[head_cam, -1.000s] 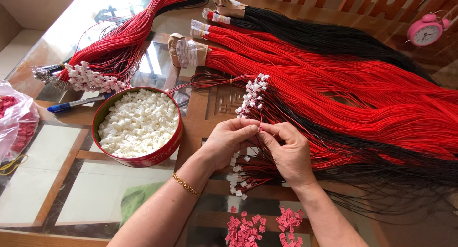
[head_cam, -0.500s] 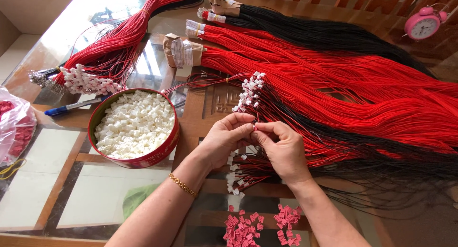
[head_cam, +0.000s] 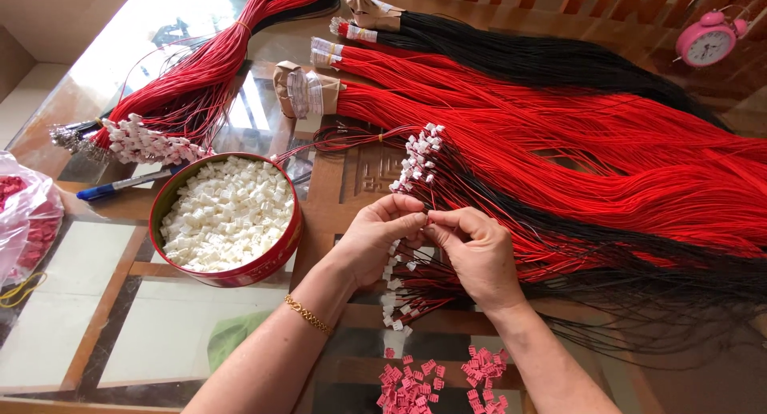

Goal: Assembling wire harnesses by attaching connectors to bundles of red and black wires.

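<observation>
The person is wearing no sleeves, both forearms showing bare; a thin gold chain bracelet (head_cam: 308,315) is circling the left wrist, the right wrist bare.

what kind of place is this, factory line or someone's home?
Likely a home table used for piecework, not a factory line. A glass-topped wooden table holds bundles of red and black wires, a red tin of white connector housings and a pink alarm clock.
</observation>
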